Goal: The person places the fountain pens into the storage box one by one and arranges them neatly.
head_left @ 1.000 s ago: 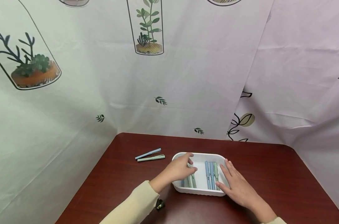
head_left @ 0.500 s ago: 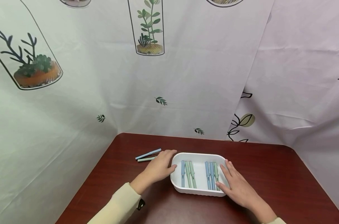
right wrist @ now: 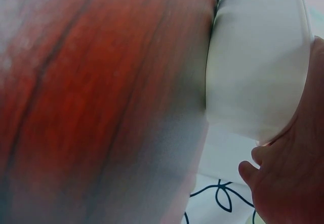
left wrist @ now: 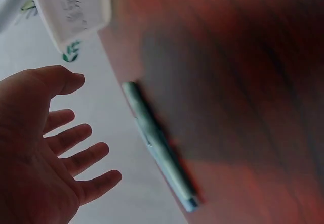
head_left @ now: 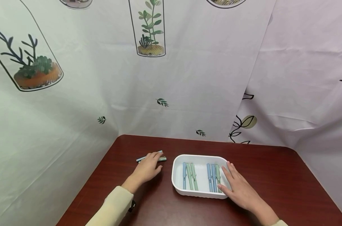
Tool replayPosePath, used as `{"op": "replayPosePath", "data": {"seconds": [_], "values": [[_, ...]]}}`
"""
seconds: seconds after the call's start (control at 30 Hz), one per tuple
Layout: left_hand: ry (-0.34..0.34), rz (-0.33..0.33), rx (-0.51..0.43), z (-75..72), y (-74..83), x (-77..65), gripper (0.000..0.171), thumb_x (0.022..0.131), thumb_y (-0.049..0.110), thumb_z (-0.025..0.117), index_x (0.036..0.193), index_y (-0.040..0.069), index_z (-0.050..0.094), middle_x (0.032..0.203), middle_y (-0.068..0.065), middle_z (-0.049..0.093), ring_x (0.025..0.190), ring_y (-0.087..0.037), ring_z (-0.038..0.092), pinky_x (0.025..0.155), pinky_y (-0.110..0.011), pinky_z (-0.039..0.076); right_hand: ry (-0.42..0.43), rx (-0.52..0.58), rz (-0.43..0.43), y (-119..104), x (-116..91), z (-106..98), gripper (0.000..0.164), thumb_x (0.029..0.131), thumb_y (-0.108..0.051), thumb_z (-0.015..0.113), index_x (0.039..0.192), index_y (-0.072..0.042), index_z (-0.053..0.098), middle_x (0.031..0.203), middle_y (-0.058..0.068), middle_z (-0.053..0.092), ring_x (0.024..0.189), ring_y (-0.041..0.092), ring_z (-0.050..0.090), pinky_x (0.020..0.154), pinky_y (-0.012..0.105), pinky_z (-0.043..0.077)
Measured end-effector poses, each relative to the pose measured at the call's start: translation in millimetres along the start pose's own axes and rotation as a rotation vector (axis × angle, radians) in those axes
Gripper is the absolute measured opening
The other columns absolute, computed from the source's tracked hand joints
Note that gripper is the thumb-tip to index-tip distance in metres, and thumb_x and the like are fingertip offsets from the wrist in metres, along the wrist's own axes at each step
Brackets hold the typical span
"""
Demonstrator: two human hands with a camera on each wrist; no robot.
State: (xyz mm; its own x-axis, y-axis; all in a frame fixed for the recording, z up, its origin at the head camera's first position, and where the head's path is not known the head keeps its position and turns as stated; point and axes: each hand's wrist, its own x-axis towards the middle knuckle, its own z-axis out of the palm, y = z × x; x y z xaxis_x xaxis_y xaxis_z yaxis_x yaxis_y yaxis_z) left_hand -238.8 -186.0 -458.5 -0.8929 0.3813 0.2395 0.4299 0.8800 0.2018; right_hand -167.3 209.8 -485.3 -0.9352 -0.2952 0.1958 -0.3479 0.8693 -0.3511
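Note:
My left hand (head_left: 146, 168) is over two loose pens left of the white tray, its fingers spread and slightly bent with nothing held. One loose pen is pale green (head_left: 162, 159), the other blue (head_left: 141, 158); the hand partly covers both in the head view. In the left wrist view a pen (left wrist: 159, 143) lies apart from the fingers. My right hand (head_left: 241, 188) rests on the right rim of the tray (head_left: 199, 194), fingers extended. Inside, a blue pen (head_left: 184, 175) and two green pens (head_left: 191, 177) lie at left. Two blue pens (head_left: 211, 178) and a green pen (head_left: 218, 172) lie at right.
A dark red wooden table (head_left: 188, 210) carries the tray and pens. Behind and beside it hangs a white cloth (head_left: 182, 94) printed with plants and leaves.
My left hand has moved left, from above the tray's left end to above the loose pens, uncovering the tray's left group. The right hand stays at the rim.

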Motion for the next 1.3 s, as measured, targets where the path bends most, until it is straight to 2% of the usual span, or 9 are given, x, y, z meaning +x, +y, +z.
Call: {"op": "replayPosePath", "data": {"seconds": [0.27, 0.5, 0.63, 0.8, 0.9, 1.07, 1.3], "values": [[-0.024, -0.037, 0.01, 12.4, -16.2, -2.2, 0.056, 0.092, 0.021, 0.074, 0.142, 0.005, 0.055, 0.141, -0.017, 0.057, 0.125, -0.038, 0.056, 0.1, -0.052, 0.05, 0.0, -0.001, -0.006, 0, 0, -1, 0.081, 0.096, -0.057, 0.06, 0.154, -0.004, 0.041, 0.165, 0.022, 0.022, 0.149, 0.045, 0.024, 0.113, 0.064, 0.032], [-0.087, -0.068, 0.048, 19.6, -24.5, -2.2, 0.059, 0.093, 0.026, 0.073, 0.144, 0.005, 0.053, 0.14, -0.018, 0.058, 0.13, -0.041, 0.052, 0.105, -0.054, 0.046, -0.006, -0.002, 0.005, 0, 1, 0, 0.081, 0.096, -0.057, 0.059, 0.155, -0.004, 0.04, 0.165, 0.022, 0.022, 0.15, 0.045, 0.024, 0.113, 0.064, 0.032], [-0.111, -0.086, 0.057, 21.9, -27.5, -1.2, 0.058, 0.094, 0.027, 0.072, 0.144, 0.005, 0.054, 0.14, -0.017, 0.058, 0.131, -0.039, 0.052, 0.105, -0.053, 0.046, -0.01, 0.001, 0.008, 0, 1, 0, 0.081, 0.096, -0.057, 0.059, 0.155, -0.004, 0.039, 0.165, 0.021, 0.022, 0.149, 0.046, 0.024, 0.113, 0.065, 0.031], [-0.106, -0.091, 0.055, 24.6, -31.1, 1.1, 0.056, 0.092, 0.024, 0.073, 0.142, 0.005, 0.055, 0.135, -0.016, 0.061, 0.123, -0.036, 0.057, 0.099, -0.052, 0.05, -0.003, -0.001, -0.003, 1, 1, 1, 0.081, 0.096, -0.056, 0.06, 0.155, -0.004, 0.04, 0.165, 0.022, 0.022, 0.15, 0.045, 0.024, 0.113, 0.064, 0.032], [-0.094, -0.083, 0.062, 25.8, -33.0, 3.0, 0.053, 0.092, 0.021, 0.073, 0.14, 0.005, 0.057, 0.131, -0.016, 0.062, 0.117, -0.034, 0.058, 0.095, -0.05, 0.052, 0.003, -0.001, -0.008, 1, 1, 1, 0.081, 0.096, -0.057, 0.06, 0.154, -0.004, 0.04, 0.165, 0.022, 0.023, 0.15, 0.045, 0.024, 0.112, 0.065, 0.032], [-0.072, -0.049, 0.089, 27.7, -34.7, 4.3, 0.038, 0.095, 0.01, 0.067, 0.133, 0.006, 0.062, 0.124, -0.014, 0.065, 0.11, -0.033, 0.062, 0.09, -0.047, 0.055, 0.006, 0.004, -0.006, 1, 2, 2, 0.081, 0.096, -0.056, 0.06, 0.154, -0.004, 0.04, 0.165, 0.022, 0.023, 0.149, 0.046, 0.025, 0.113, 0.064, 0.032], [-0.068, -0.046, 0.064, 27.4, -34.2, 5.2, 0.024, 0.1, 0.007, 0.06, 0.123, 0.009, 0.067, 0.121, -0.012, 0.067, 0.114, -0.031, 0.063, 0.09, -0.047, 0.056, 0.011, 0.006, -0.002, 1, 1, 2, 0.08, 0.096, -0.056, 0.061, 0.154, -0.004, 0.041, 0.165, 0.021, 0.023, 0.149, 0.046, 0.025, 0.113, 0.064, 0.032]]}}
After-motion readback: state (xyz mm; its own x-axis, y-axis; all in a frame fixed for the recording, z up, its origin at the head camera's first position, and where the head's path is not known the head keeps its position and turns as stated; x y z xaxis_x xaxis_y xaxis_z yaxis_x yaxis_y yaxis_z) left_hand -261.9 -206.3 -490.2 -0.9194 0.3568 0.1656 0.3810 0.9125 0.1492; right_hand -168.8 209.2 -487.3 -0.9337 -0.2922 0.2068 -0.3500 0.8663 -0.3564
